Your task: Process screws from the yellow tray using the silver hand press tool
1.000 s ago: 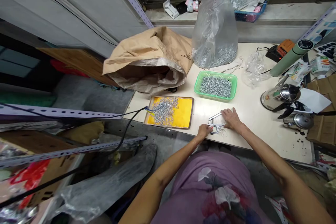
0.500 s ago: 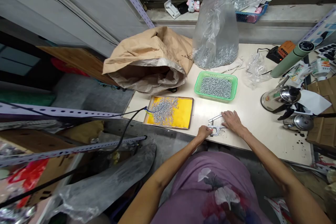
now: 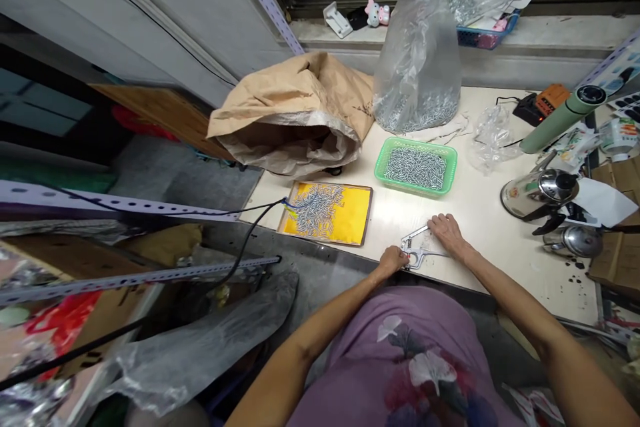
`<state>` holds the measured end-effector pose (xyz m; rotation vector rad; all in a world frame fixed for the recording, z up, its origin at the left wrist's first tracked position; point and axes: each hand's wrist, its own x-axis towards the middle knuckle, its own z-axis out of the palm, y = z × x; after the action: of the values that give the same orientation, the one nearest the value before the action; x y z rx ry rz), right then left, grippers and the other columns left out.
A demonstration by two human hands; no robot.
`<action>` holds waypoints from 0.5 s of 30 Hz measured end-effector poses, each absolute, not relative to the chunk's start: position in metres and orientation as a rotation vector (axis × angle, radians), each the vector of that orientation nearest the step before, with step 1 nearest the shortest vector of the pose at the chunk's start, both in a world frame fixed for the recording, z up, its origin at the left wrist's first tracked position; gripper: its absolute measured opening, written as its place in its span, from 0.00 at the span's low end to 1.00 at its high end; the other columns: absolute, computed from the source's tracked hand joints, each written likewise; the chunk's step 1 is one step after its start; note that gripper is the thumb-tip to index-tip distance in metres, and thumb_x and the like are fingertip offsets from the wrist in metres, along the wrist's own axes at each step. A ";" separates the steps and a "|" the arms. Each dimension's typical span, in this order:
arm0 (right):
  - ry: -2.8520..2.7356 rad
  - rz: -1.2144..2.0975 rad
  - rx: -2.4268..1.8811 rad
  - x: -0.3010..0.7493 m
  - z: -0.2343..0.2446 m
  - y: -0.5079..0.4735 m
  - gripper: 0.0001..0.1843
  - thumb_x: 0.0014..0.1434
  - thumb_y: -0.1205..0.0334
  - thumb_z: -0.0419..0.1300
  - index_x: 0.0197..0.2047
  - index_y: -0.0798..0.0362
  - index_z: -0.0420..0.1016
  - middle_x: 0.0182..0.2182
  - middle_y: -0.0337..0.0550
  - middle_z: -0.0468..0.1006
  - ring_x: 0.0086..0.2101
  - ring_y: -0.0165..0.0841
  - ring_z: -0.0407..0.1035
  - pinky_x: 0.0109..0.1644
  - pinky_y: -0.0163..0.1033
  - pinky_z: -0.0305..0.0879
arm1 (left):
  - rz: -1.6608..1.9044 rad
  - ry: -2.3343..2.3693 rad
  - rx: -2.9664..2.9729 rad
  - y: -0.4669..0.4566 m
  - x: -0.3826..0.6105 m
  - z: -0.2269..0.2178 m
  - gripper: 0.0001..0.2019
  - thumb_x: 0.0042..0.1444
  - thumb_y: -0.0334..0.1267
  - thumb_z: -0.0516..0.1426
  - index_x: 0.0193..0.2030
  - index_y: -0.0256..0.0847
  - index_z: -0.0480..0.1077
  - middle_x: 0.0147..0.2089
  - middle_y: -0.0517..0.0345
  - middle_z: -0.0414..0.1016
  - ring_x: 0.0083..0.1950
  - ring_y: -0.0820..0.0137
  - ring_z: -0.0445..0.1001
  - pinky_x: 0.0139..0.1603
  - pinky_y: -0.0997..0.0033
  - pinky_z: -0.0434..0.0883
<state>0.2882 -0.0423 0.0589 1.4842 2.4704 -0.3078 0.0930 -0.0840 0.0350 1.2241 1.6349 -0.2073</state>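
Observation:
A small metal hand tool (image 3: 416,247) with two long handles lies near the front edge of the pale table (image 3: 480,213). My left hand (image 3: 391,259) is closed at the tool's head end, fingers pinched; what it pinches is too small to make out. My right hand (image 3: 447,232) lies over the handles and grips them. A yellow tray (image 3: 355,217) with a heap of small metal pins sits to the left. Behind the tool stands a green basket (image 3: 450,170) full of the same pins.
A brown paper sack (image 3: 295,110) lies open at the back left, and a clear bag (image 3: 417,53) of pins stands behind the basket. Two steel kettles (image 3: 543,190) and a green cylinder (image 3: 563,120) crowd the right side. A black cable (image 3: 255,227) runs to the tray.
The view has shifted a little; both hands stay at the tool. My right hand has slid slightly back along the handles.

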 end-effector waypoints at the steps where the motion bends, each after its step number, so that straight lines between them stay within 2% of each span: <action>1: 2.468 -0.301 1.477 0.290 0.058 -0.044 0.19 0.60 0.77 0.44 0.45 0.53 0.71 0.41 0.48 0.74 0.43 0.38 0.62 0.44 0.42 0.51 | -0.218 1.649 1.223 -0.086 0.094 0.035 0.05 0.44 0.34 0.62 0.22 0.36 0.73 0.18 0.61 0.67 0.30 0.72 0.70 0.31 0.77 0.61; 15: 2.406 -0.350 1.506 0.299 0.058 -0.049 0.18 0.63 0.75 0.44 0.44 0.52 0.72 0.40 0.49 0.75 0.44 0.38 0.62 0.43 0.42 0.49 | -0.279 1.645 1.226 -0.089 0.097 0.039 0.06 0.46 0.36 0.61 0.22 0.36 0.72 0.20 0.60 0.68 0.28 0.72 0.68 0.29 0.76 0.59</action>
<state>0.2990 -0.0487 0.0576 1.5055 2.4061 -0.3501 0.0965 -0.0890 0.0390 1.2262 1.6447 -0.2795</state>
